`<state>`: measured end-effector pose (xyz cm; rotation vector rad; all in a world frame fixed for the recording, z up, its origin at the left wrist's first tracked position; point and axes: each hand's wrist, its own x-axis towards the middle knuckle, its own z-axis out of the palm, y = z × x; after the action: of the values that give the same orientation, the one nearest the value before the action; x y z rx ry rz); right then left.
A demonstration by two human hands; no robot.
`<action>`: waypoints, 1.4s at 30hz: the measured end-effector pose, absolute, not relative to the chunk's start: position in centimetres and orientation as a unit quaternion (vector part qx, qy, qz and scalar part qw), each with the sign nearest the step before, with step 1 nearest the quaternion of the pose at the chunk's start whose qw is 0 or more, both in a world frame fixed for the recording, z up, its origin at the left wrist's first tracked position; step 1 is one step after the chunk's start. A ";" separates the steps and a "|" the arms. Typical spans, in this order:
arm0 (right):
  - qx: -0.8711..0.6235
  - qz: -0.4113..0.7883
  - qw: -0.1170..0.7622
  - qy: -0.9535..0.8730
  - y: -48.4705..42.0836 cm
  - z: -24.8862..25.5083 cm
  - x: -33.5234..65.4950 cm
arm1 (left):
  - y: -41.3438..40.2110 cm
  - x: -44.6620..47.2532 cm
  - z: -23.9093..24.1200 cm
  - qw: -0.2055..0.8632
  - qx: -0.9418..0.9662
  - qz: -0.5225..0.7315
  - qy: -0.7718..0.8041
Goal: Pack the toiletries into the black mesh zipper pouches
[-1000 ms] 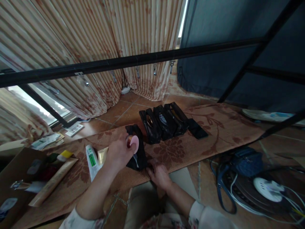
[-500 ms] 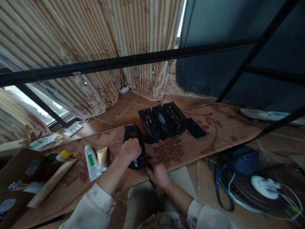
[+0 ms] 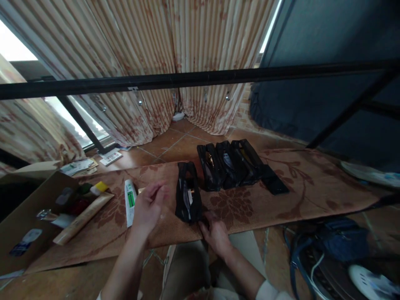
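An open black pouch [image 3: 188, 197] stands on the patterned brown mat [image 3: 300, 183] right in front of me. My right hand [image 3: 216, 233] rests against the pouch's near lower corner, fingers curled on it. My left hand [image 3: 149, 205] hovers just left of the pouch, fingers apart and holding nothing. Beside that hand lies a white tube with green print [image 3: 129, 201]. A row of three more open black pouches [image 3: 231, 164] and a flat black one [image 3: 275, 181] sits farther back on the mat.
A cardboard box [image 3: 21, 208] with small items stands at the left, a long beige tube [image 3: 81, 217] and a yellow-capped one [image 3: 99, 187] near it. A black metal bar [image 3: 200, 77] crosses overhead. A blue bag [image 3: 340, 239] and white cables lie on the floor at right.
My left hand carried a pink round item to the near pouch, dipped into it, and has come out with nothing in it. The view swung slightly left. My right hand stayed at the pouch.
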<state>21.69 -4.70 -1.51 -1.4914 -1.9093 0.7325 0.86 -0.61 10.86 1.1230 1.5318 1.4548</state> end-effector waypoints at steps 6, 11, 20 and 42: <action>-0.568 0.260 0.284 -0.727 -4.8 -1.2 21.7 | -3.5 -1.3 5.2 0.356 0.370 0.583 0.629; -0.566 0.259 0.286 -0.729 -4.9 -1.1 21.6 | -5.0 -2.3 1.9 0.300 0.389 0.551 0.675; -0.567 0.248 0.276 -0.735 -4.9 -1.5 21.7 | -5.6 -3.0 0.9 0.094 0.470 0.425 0.768; -0.568 0.249 0.286 -0.730 -4.8 -2.5 22.0 | -2.2 -5.9 -0.7 -0.060 0.533 0.257 0.804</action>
<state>22.00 -4.78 -2.54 -1.5185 -1.9525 0.6646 -5.94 -2.17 -0.73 1.7425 2.6257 0.8389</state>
